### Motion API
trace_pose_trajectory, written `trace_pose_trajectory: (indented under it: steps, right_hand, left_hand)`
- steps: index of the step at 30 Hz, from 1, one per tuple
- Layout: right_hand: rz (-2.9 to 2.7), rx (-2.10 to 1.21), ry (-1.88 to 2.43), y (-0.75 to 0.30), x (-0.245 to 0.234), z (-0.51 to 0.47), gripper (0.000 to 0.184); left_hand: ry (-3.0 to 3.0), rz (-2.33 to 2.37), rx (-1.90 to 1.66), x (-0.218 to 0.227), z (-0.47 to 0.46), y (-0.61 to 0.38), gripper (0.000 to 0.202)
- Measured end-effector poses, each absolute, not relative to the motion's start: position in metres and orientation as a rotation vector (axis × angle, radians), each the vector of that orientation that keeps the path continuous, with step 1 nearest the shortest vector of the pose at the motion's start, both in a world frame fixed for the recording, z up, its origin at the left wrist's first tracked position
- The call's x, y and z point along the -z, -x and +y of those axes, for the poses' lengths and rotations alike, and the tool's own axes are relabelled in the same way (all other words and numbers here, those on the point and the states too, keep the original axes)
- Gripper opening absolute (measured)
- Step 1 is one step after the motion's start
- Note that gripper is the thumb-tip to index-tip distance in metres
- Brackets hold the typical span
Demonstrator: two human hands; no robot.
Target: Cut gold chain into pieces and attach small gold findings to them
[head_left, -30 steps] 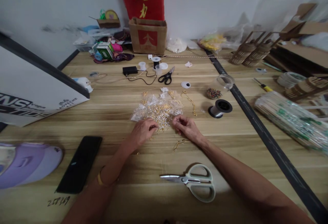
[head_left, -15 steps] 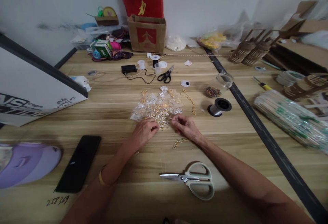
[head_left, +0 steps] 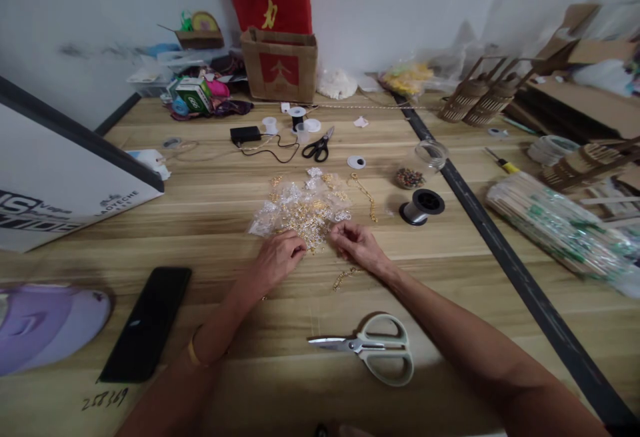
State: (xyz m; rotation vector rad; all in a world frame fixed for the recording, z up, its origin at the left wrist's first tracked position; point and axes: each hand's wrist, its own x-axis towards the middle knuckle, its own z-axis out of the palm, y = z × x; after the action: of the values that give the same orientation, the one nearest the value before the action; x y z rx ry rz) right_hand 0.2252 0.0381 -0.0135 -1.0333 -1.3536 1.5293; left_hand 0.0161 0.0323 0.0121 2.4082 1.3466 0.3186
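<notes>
A heap of small gold pieces in clear plastic bags (head_left: 303, 209) lies at the middle of the wooden table (head_left: 225, 197). My left hand (head_left: 276, 258) rests at the heap's near edge with fingers curled and pinched on something I cannot make out. My right hand (head_left: 356, 244) is beside it, fingers bent and pinched at the same edge. A short gold chain (head_left: 343, 278) lies on the table just under my right wrist. Another gold chain (head_left: 367, 192) lies to the right of the heap.
Grey-handled scissors (head_left: 373, 351) lie near the front edge, a black phone (head_left: 146, 322) and a purple cap (head_left: 47, 320) to the left. A thread spool (head_left: 419, 206), a bead jar (head_left: 419, 165), black scissors (head_left: 317, 146) and a paper bag (head_left: 279, 66) stand further back. A bundle of sticks (head_left: 555, 227) lies right.
Both hands stay pinched at the heap's near edge. The view has drifted a little, so everything sits slightly further left in the picture.
</notes>
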Motion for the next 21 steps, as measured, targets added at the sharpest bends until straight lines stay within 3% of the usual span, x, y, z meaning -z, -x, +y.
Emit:
trace_pose_trajectory:
  steps: [21]
  right_hand:
    - [-1.281,-1.601,0.963,-0.2264,0.0148,0.0387,0.032]
  left_hand:
    - [-2.452,1.339,-0.332,-0.0134,0.0316,-0.0171,0.011]
